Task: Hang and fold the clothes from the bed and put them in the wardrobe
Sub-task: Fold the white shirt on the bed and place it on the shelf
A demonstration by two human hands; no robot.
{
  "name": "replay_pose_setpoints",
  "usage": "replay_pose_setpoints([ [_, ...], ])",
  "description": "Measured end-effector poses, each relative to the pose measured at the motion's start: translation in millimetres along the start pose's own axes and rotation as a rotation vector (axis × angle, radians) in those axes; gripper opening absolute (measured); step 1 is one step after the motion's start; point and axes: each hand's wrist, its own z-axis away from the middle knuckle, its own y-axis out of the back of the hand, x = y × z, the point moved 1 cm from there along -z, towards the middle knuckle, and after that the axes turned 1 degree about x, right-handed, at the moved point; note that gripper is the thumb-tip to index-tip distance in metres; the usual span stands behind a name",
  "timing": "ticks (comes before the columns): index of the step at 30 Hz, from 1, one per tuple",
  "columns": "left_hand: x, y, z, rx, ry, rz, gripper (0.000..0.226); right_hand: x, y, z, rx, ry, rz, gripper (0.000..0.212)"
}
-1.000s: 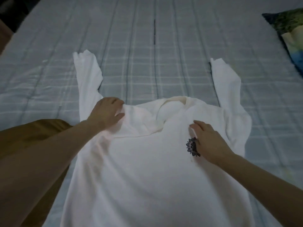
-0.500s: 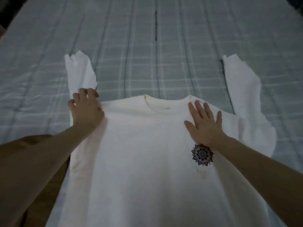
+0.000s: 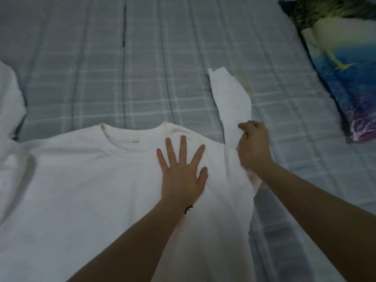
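A white T-shirt (image 3: 85,190) lies flat, front up, on the bed (image 3: 142,68), collar towards the far side. My left hand (image 3: 182,169) presses flat on the shirt's chest right of the collar, fingers spread, and its wrist hides most of a small dark print. My right hand (image 3: 254,147) grips the base of the shirt's right sleeve (image 3: 230,98), which points away up the bed. The left sleeve (image 3: 10,102) bunches at the frame's left edge.
The bed carries a grey-blue checked sheet. A printed pillow (image 3: 343,64) in blue, green and white lies at the right edge of the bed, beyond my right hand.
My left hand crossed from the shirt's left shoulder to its chest by the collar. My right hand left the chest and took hold of the right sleeve. The view shifted right.
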Motion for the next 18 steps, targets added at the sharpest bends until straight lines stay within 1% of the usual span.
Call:
replay_pose_setpoints([
  [1, -0.7, -1.3, -0.2, 0.007, 0.005, -0.033, 0.061, 6.0, 6.0, -8.8, 0.029, -0.066, -0.051, 0.034],
  [2, -1.3, -0.7, -0.6, 0.013, 0.007, -0.049, 0.061, 7.0, 11.2, -17.2, 0.044, -0.153, -0.105, 0.039],
  [3, -1.3, 0.8, -0.6, 0.011, 0.009, -0.056, 0.061, 4.7, 15.0, -25.5, 0.032, -0.252, -0.146, 0.051],
  [4, -0.7, 1.5, -0.8, 0.005, 0.013, -0.064, 0.062, 2.2, 16.8, -34.6, -0.014, -0.333, -0.164, 0.059],
  [5, -0.1, 2.3, -1.4, -0.004, 0.015, -0.071, 0.061, -1.7, 18.6, -42.5, -0.093, -0.385, -0.165, 0.058],
  [7, 0.6, 1.9, -2.8, -0.026, 0.021, -0.07, 0.061, -4.7, 22.6, -53.0, -0.265, -0.447, -0.224, 0.037],
  [8, 0.1, 1.2, -2.9, -0.032, 0.025, -0.072, 0.061, -4.3, 25.5, -54.4, -0.309, -0.497, -0.303, 0.03],
  [9, -0.1, 1.2, -3.0, -0.036, 0.025, -0.075, 0.061, -2.9, 30.6, -53.7, -0.304, -0.539, -0.407, 0.025],
  [10, -0.2, 1.0, -2.7, -0.039, 0.022, -0.075, 0.061, 1.9, 36.7, -52.5, -0.227, -0.549, -0.521, 0.022],
  [12, 0.3, -0.2, -2.7, -0.041, 0.017, -0.075, 0.061, 22.8, 56.4, -49.0, -0.018, -0.603, -0.764, 0.028],
  [13, 0.2, -0.4, -2.8, -0.042, 0.02, -0.08, 0.061, 35.8, 66.4, -45.2, 0.017, -0.689, -0.97, 0.033],
  [14, 0.7, -0.4, -2.6, -0.042, 0.024, -0.084, 0.061, 49.6, 76.5, -39.9, -0.019, -0.804, -1.19, 0.035],
  [15, 0.2, -1.0, -2.1, -0.045, 0.028, -0.086, 0.061, 63.6, 86.7, -32.3, -0.121, -0.906, -1.35, 0.035],
  [16, -0.2, -1.4, -1.7, -0.046, 0.032, -0.084, 0.062, 75.2, 99.5, -23.3, -0.243, -0.964, -1.401, 0.037],
  [18, -0.7, -1.7, -1.0, -0.046, 0.036, -0.074, 0.061, 95.0, 123.3, -8.4, -0.461, -0.941, -1.395, 0.044],
])
